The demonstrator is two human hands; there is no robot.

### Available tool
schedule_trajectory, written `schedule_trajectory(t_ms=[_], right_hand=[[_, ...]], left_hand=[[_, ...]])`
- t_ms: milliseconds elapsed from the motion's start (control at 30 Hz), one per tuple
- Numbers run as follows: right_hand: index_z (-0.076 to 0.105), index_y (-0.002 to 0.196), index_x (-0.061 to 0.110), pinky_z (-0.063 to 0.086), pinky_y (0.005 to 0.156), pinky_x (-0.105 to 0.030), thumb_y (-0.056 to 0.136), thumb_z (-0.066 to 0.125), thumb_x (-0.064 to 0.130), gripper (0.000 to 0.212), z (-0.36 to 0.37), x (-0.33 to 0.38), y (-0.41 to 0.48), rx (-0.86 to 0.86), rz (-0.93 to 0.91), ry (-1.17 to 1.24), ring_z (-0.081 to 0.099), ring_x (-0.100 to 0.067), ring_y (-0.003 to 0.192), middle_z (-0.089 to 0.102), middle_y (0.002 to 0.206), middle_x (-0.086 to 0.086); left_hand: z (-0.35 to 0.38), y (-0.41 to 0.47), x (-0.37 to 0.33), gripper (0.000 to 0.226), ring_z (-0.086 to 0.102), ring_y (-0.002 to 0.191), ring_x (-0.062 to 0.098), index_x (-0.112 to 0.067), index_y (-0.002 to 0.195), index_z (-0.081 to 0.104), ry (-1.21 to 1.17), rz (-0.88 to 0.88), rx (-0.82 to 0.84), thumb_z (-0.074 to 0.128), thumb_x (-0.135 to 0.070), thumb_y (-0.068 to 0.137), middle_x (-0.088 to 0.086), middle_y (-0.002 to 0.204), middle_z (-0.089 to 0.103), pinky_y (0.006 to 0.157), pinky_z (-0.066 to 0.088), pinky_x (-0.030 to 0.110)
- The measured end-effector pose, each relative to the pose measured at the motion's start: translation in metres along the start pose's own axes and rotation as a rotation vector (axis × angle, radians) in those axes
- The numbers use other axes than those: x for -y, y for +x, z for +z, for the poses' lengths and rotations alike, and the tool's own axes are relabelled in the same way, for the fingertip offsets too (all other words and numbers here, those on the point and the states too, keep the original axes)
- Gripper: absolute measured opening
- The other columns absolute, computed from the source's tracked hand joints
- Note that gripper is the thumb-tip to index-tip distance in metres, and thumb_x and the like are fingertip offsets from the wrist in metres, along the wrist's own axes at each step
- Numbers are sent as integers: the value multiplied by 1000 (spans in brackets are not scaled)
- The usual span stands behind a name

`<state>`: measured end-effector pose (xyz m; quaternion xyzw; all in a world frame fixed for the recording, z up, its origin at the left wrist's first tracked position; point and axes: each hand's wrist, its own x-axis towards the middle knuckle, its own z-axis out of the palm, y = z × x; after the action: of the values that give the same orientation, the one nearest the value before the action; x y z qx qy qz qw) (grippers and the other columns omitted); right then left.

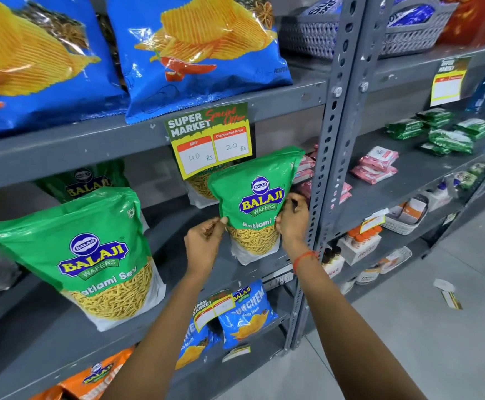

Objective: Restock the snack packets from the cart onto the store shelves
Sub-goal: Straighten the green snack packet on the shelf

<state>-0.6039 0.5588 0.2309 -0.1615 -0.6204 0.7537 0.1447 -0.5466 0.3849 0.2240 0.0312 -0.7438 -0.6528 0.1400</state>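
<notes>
Premises: a retail grocery shop. Grey slotted-steel shelving (333, 116) carries packaged goods in rows: blue crisp packets (198, 53) on the upper shelf, green Balaji sev packets (91, 249) below. A printed "Super Market Special Offer" price tag (209, 138) hangs from the shelf edge, showing handwritten MRP and discounted prices in rupees.

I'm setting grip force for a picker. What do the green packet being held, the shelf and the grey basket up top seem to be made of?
Green packet: glossy plastic film, judging by its creases, glare and clear window at the bottom. Both hands, left and right, pinch its sides.
Shelf: likely painted metal, matte grey, with punched holes and bolts.
Basket: probably moulded plastic, with a woven-look lattice.
</notes>
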Motion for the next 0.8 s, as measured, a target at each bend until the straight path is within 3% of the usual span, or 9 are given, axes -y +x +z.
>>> schedule_trajectory(t_ms=[33, 133, 233, 300, 433, 533, 600, 700, 800], right_hand=[[49, 103, 15, 33, 33, -14, 97, 40, 17, 11, -1, -1, -1, 0, -17, -29, 44, -1, 36, 51, 61, -2], [51, 117, 8, 44, 72, -25, 97, 40, 24, 28, -9, -17, -13, 2, -140, -274, 56, -18, 84, 58, 100, -10], [52, 121, 13, 37, 97, -35, 97, 32, 35, 38, -16, -40, -28, 89, -102, -352, 47, -24, 115, 53, 123, -12], [48, 127, 21, 37, 96, -33, 97, 27, 43, 42, -17, -42, -34, 183, 1, -271, 49, -18, 111, 55, 120, -4], [40, 133, 21, 34, 91, -27, 98, 24, 41, 43, -19, -33, -37, 243, 50, -185, 46, -13, 104, 53, 117, -1], [38, 135, 21, 32, 92, -25, 98, 23, 40, 44, -21, -29, -38, 255, 53, -183, 45, -11, 106, 51, 116, 2], [37, 136, 21, 31, 92, -24, 98, 21, 40, 45, -22, -26, -42, 245, 69, -177, 44, -10, 106, 48, 112, 3], [38, 135, 14, 34, 94, -27, 98, 23, 40, 47, -17, -29, -49, 153, 50, -188, 48, -17, 112, 53, 120, -4], [38, 134, 1, 31, 108, -41, 95, 34, 37, 52, -5, -37, -74, -67, -43, -401, 42, -36, 128, 48, 136, -23]], left_hand=[[1, -3, 0, 6, 60, 82, 11, -32, 82, 71, -15, -9, 40, 70, -34, 76, 1, 84, 70, 86, 51, 36], [5, -5, 14, 53, 60, 106, 14, -13, 119, 58, 111, -109, 195, 78, -20, 70, -1, 113, 65, 97, 47, 32], [14, -5, 23, 86, 62, 107, 22, -10, 120, 54, 332, -175, 285, 76, -51, 47, 9, 119, 66, 96, 50, 40], [20, -3, 25, 81, 64, 100, 26, -8, 112, 57, 399, -204, 277, 76, -51, 47, 15, 115, 68, 90, 53, 42], [28, 2, 25, 58, 61, 99, 20, -5, 116, 56, 367, -231, 249, 82, -17, 65, 16, 119, 66, 86, 48, 28], [31, 1, 26, 69, 61, 110, 27, -7, 119, 53, 347, -261, 253, 84, -25, 61, 15, 122, 64, 95, 51, 39], [30, 5, 45, 90, 58, 116, 28, -15, 125, 46, 334, -260, 272, 83, -44, 48, 12, 127, 62, 98, 49, 47], [24, 7, 64, 113, 54, 121, 26, -23, 135, 35, 291, -276, 302, 80, -54, 36, 9, 134, 57, 101, 47, 50], [1, -26, 20, 100, 54, 121, 26, -16, 137, 36, 375, -219, 287, 85, -37, 53, 10, 134, 56, 101, 46, 41]])
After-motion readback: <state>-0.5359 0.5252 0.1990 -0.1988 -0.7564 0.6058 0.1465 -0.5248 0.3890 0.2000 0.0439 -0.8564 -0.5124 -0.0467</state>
